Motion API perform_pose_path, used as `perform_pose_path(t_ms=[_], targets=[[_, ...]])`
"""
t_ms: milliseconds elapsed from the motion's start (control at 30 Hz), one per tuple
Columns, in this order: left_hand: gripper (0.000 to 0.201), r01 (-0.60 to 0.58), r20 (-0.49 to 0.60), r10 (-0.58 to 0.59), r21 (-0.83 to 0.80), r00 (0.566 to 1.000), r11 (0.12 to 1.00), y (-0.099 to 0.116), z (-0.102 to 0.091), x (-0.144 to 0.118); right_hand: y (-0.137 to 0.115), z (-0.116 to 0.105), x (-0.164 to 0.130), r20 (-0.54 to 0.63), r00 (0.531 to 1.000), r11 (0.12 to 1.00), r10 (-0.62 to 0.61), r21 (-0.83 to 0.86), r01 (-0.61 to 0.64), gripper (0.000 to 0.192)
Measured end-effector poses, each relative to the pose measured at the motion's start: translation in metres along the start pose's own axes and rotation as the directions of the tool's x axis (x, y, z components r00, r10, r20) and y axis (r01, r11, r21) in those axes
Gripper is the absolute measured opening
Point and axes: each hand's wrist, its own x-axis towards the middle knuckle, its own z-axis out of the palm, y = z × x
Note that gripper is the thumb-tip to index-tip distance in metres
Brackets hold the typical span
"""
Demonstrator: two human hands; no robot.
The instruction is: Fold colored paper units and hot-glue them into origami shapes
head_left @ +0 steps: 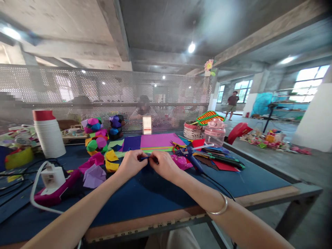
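Above the bench's (160, 204) near edge, a small blue paper piece (145, 158), judged light, thin and easily creased, is pinched at its ends between left hand (132, 163) and right hand (164, 165), best held by its edges.

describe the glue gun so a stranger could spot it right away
Start at the blue table, then find the right hand. Just right of it lies the glue gun, on scattered coloured paper. Unlike the flat sheets, it is blue, pistol-shaped and trails a black cord.

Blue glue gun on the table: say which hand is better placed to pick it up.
Right. The right hand sits beside the blue glue gun; the left hand is farther. Both pinch a small blue paper piece.
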Motion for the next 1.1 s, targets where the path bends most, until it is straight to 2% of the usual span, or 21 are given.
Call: perform_pose_path(t_ms=[133, 267, 333, 433, 500, 567, 667, 733, 933, 1100], targets=[[0.011, -0.036, -0.053, 0.043, 0.128, 0.998, 0.991, 0.006, 0.002, -0.006, -0.004, -0.001, -0.002, 0.005, 1.000, 1.000, -0.016, -0.022, 0.016, 0.009], [0.009, -0.180, -0.101, 0.214, 0.272, 0.972, 0.945, 0.013, 0.003, -0.012, -0.008, -0.004, -0.004, -0.010, 0.998, 0.996, -0.067, -0.055, 0.066, 0.012], [0.009, -0.206, -0.115, 0.247, 0.288, 0.962, 0.935, 0.014, 0.003, -0.013, -0.008, -0.004, -0.004, -0.022, 0.996, 0.995, -0.085, -0.055, 0.083, 0.013], [0.007, -0.146, -0.160, 0.187, 0.236, 0.969, 0.961, 0.014, 0.003, -0.011, -0.008, -0.003, -0.003, -0.044, 0.997, 0.998, -0.069, -0.014, 0.069, 0.011], [0.005, -0.106, -0.180, 0.140, 0.191, 0.974, 0.976, 0.014, 0.002, -0.007, -0.008, -0.002, -0.003, -0.041, 0.999, 0.999, -0.016, 0.033, 0.017, 0.007], [0.004, -0.075, -0.199, 0.107, 0.160, 0.974, 0.984, 0.014, 0.001, -0.004, -0.009, 0.001, -0.003, -0.003, 0.997, 0.995, 0.082, 0.063, -0.081, 0.012], [0.004, -0.009, -0.256, 0.039, 0.119, 0.966, 0.993, 0.011, 0.000, 0.000, -0.011, 0.003, -0.003, 0.075, 0.968, 0.968, 0.241, 0.061, -0.245, 0.016], [0.005, 0.023, -0.268, -0.001, 0.081, 0.963, 0.996, 0.008, -0.001, 0.002, -0.011, 0.003, -0.002, 0.073, 0.956, 0.953, 0.283, 0.088, -0.289, 0.013], [0.016, 0.022, -0.150, -0.024, -0.011, 0.988, 1.000, 0.007, 0.004, 0.001, -0.005, 0.001, 0.002, -0.069, 0.958, 0.949, 0.278, 0.172, -0.263, 0.010], [0.022, 0.107, -0.078, -0.121, -0.161, 0.990, 0.981, 0.005, 0.008, -0.001, 0.004, 0.002, 0.005, -0.063, 0.938, 0.909, 0.340, 0.278, -0.311, 0.017]])
